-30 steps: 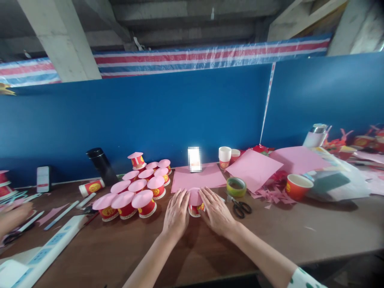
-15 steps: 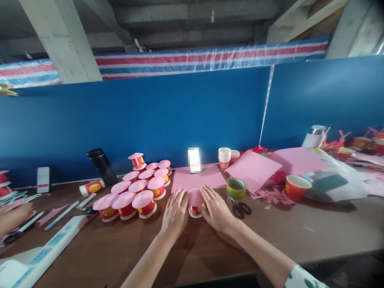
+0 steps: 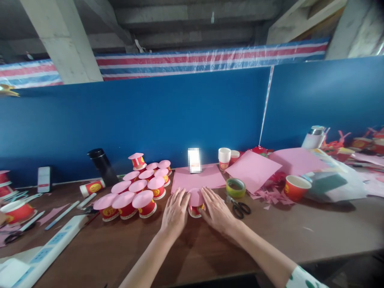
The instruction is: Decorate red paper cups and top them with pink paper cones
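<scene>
1. Centrally, a red cup (image 3: pixel 196 212) stands upside down on the table (image 3: pixel 192 256), its white rim at the bottom and a pink disc (image 3: pixel 196 197) on top, between the person's two hands.
2. The left hand (image 3: pixel 175 210) lies along the cup's left side, fingers stretched forward, fingertips at the disc's edge.
3. The right hand (image 3: pixel 218 210) mirrors it on the other side, its thumb near the cup's wall.
4. Neither hand is clenched; the fingers are uncurled around the cup, and how firmly they press cannot be told.
5. Left of the hands stands a cluster of disc-topped cups (image 3: pixel 143 201), also rim-down, with a black flask (image 3: pixel 102 166) behind and a tipped cup (image 3: pixel 91 187) beside them.
6. Ahead, a pink sheet (image 3: pixel 199 180) lies flat, a bright pixelated screen (image 3: pixel 195 160) upright at its back.
7. Right of the hands are scissors (image 3: pixel 241 209) and, just behind, a tape roll (image 3: pixel 235 188).
8. Farther right, an upright cup (image 3: pixel 297 188) stands beside pink scraps (image 3: pixel 277 196).
9. A blue partition (image 3: pixel 180 108) runs along the back.
</scene>
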A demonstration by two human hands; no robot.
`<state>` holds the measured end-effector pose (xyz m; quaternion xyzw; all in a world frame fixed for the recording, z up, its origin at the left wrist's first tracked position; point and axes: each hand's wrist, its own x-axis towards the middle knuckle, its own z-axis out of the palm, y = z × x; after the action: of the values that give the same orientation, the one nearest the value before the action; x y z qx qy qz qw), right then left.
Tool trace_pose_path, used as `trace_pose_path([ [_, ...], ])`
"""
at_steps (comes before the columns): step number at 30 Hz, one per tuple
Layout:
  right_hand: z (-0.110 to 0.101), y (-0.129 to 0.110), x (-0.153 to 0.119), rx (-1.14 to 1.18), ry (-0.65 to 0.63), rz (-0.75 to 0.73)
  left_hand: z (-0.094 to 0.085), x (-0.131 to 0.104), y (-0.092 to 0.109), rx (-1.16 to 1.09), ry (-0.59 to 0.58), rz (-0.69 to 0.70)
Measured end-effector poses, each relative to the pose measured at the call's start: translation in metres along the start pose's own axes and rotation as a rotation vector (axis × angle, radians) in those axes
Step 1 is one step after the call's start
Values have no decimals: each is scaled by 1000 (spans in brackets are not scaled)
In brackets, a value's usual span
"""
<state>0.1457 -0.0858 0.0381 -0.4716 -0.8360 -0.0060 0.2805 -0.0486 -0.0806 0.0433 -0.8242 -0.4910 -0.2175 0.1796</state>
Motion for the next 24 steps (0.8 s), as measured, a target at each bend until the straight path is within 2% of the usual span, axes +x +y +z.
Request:
trace_pose_path([
  [5, -2, 1, -5, 2, -7, -8, -2, 0, 1, 12, -11, 0],
  [15, -12, -6, -11, -31, 70, -69, -1, 2, 3, 22, -2, 1],
  [19, -13, -7, -10, -33, 81, -76, -1, -3, 4, -3, 50, -10],
  [24, -15, -7, -8, -50, 81, -81, -5, -14, 12, -53, 106, 93],
])
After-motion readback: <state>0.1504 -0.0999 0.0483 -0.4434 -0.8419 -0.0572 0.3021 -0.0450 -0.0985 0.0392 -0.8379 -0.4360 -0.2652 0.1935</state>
